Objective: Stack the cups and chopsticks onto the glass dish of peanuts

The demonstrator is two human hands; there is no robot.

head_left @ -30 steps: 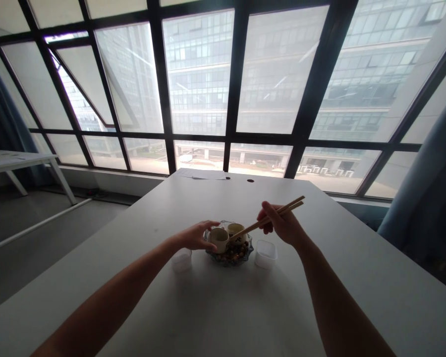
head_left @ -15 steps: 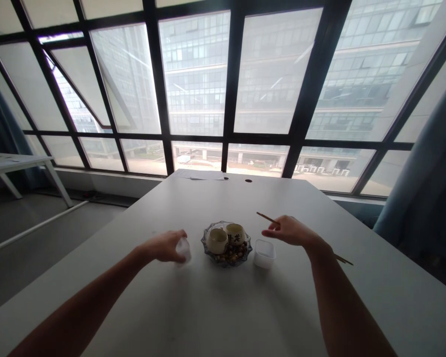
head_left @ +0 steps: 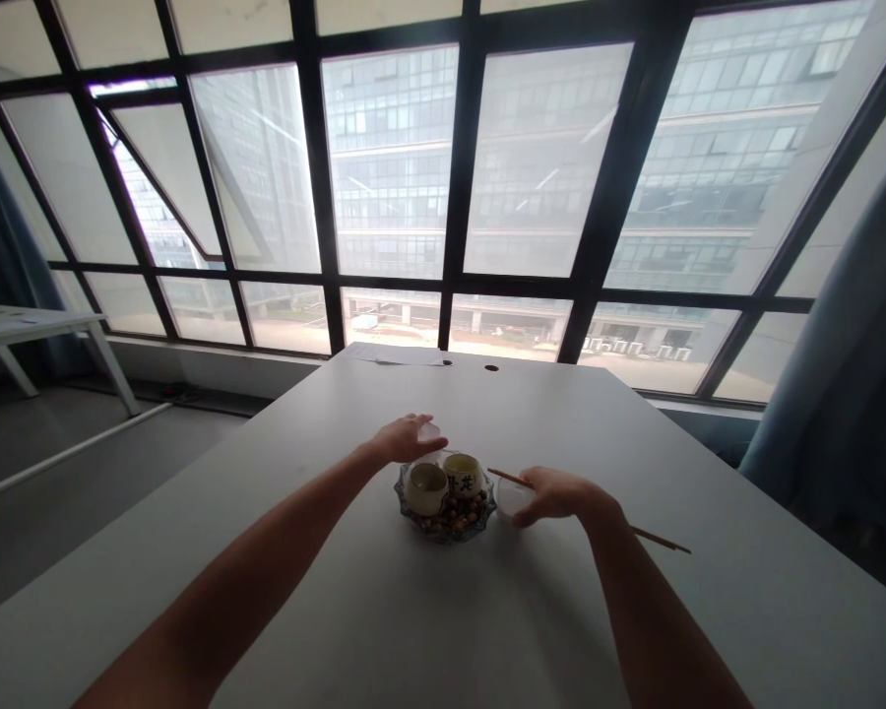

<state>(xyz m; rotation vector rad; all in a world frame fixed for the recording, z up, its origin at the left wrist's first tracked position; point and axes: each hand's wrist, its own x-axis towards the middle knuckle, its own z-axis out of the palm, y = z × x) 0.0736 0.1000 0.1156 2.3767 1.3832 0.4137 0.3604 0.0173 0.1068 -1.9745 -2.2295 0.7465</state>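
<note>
A scalloped glass plate (head_left: 406,497) holds two cream cups, the left cup (head_left: 426,489) and the right cup (head_left: 464,475) with dark characters, plus several small brown nut-like pieces (head_left: 459,514). My left hand (head_left: 406,436) grips a small translucent container (head_left: 429,432) just behind the plate. To the right of the plate, my right hand (head_left: 557,492) keeps brown chopsticks (head_left: 661,539) in its grasp, one end poking out toward the plate and the other past the wrist. Its fingers are also at a translucent plastic box (head_left: 513,497), partly hidden by them.
The white table (head_left: 428,630) extends toward the windows. Sheets of paper (head_left: 410,356) lie at its far edge, near a dark round hole (head_left: 491,368). A second white table (head_left: 36,320) stands at left, and a blue curtain (head_left: 849,325) hangs at right.
My left hand has carried the small container from left of the plate to behind it. My right hand has come down and left onto the plastic box, still with the chopsticks.
</note>
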